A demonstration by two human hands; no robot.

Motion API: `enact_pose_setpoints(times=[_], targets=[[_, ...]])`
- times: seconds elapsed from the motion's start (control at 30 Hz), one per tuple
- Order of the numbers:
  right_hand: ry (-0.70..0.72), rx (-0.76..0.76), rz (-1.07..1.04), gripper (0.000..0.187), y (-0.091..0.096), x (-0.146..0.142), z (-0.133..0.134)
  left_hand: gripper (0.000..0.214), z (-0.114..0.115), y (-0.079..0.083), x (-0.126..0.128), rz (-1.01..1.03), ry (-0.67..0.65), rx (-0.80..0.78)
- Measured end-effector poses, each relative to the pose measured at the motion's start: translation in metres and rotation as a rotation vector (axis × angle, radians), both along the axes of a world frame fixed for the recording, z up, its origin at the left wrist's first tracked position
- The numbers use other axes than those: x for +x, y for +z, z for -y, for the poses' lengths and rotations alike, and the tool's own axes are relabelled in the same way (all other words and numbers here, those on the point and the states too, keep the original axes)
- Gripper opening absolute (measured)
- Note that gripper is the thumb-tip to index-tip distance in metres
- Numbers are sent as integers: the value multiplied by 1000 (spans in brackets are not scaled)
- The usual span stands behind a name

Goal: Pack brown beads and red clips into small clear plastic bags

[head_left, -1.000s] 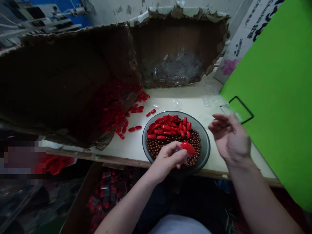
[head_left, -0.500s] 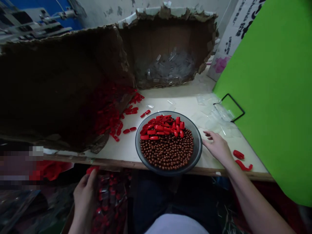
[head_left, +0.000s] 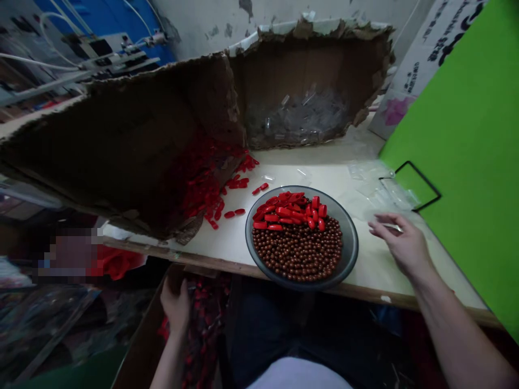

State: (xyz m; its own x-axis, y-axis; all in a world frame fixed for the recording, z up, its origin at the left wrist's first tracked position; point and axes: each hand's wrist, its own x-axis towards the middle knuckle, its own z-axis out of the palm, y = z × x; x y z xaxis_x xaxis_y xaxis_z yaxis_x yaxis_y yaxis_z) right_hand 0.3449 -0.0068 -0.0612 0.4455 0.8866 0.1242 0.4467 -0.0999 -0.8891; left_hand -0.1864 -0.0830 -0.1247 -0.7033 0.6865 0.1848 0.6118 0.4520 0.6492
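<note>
Fingers of our right hand [head_left: 399, 243] curl loosely, their tips drawn narrow above the cream tabletop [head_left: 227, 254], with something pale and thin between them (too small for us to tell what). Fingers of our left hand [head_left: 175, 305] are spread wide, holding nothing we can see, just above a brown cardboard carton [head_left: 141, 329] packed with red packets [head_left: 205, 324]. Between the hands, a round grey shallow bowl [head_left: 352, 254] sits near the tabletop's front edge, filled with glossy round brown beads [head_left: 298, 251], with a heap of red capsule-shaped pieces [head_left: 292, 210] along its far side. Beyond it, a torn brown cardboard box [head_left: 308, 59] holds clear plastic pieces [head_left: 298, 121], and loose red capsule-shaped pieces [head_left: 213, 202] lie scattered to the bowl's left.
</note>
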Motion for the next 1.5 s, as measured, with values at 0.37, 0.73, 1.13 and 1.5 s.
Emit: enact_pose_setpoints(times=[0.37,0.73,1.13,1.5], targets=[[722,-57,667,14,84,-81,-8,28,-65,108,205,-15,-977,141],[950,-287,1312,28,51,-156,-26,33,-67,102,206,-126,-959,27],[975,-202,391,22,40,-126,-28,41,-67,104,205,-86,-977,17],[753,-193,-379,36,66,-126,-7,47,-64,126,222,767,-1178,118]])
